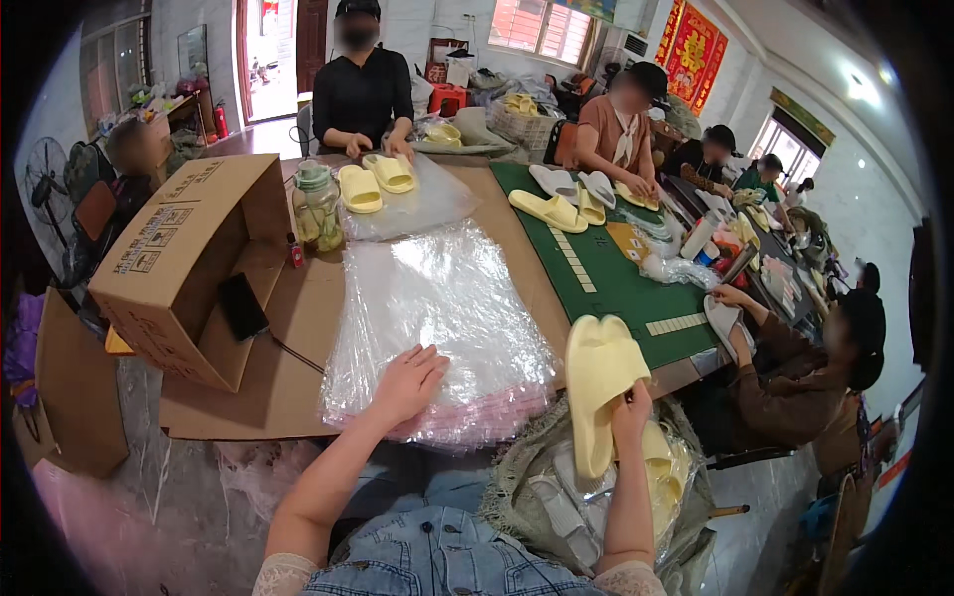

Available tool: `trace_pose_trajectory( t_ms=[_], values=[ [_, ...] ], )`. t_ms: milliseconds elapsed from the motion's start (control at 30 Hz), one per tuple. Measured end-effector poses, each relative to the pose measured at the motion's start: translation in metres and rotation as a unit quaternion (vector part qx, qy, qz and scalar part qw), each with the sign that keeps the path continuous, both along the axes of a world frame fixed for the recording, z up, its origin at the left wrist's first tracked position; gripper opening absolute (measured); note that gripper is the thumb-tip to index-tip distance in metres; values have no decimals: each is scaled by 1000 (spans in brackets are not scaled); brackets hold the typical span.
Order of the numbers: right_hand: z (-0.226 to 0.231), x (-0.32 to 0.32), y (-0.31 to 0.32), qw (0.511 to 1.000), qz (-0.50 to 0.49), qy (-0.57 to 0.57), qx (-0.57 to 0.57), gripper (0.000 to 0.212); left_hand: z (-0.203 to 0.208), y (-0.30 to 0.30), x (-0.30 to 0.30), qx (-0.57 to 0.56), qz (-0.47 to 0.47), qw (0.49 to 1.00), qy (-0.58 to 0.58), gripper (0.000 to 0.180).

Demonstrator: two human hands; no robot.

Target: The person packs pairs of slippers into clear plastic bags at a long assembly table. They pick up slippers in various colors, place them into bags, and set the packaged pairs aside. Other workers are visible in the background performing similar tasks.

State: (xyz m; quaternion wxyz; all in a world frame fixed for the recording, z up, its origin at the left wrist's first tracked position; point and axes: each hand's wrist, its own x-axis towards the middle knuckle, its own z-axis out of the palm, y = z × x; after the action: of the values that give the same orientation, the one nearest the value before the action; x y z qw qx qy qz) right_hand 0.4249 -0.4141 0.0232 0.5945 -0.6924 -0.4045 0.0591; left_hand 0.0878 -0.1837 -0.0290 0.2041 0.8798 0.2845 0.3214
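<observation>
My left hand (pixel 411 381) lies with its fingers stretched out on a stack of clear plastic bags (pixel 427 288), whose near edge is pinkish. On the right, my right hand (pixel 632 411) grips a pair of pale yellow slide slippers (pixel 593 402), held toes up and pressed together beside the table edge. Below them, by my right forearm, an open woven sack (pixel 522 462) contains more slippers, among them white ones (pixel 564 519) and yellow ones in clear plastic. My right fingers are partly hidden behind the slippers.
A cardboard box (pixel 184 248) lies on its side at the left, with a phone (pixel 241 308) propped at its opening. Behind the bags stand a glass jar (pixel 318 209) and yellow slippers (pixel 360 189). Co-workers handle slippers across the table and along the green mat (pixel 556 248) at right.
</observation>
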Motion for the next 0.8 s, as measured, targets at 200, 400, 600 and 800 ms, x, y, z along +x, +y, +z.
trace_pose_trajectory(
  t_ms=[200,400,600,800],
  values=[
    [93,-117,-2,930,268,-152,-201,48,36,-8,1,-138,16,989,-42,28],
    [63,-126,15,850,313,-287,-313,24,67,-19,2,-223,-12,971,-85,29],
    [55,-134,34,883,254,-299,-258,29,76,-38,4,-49,-62,996,28,39],
    [39,-146,77,896,210,-315,-233,26,104,-67,12,-6,-132,991,36,41]
  ],
)
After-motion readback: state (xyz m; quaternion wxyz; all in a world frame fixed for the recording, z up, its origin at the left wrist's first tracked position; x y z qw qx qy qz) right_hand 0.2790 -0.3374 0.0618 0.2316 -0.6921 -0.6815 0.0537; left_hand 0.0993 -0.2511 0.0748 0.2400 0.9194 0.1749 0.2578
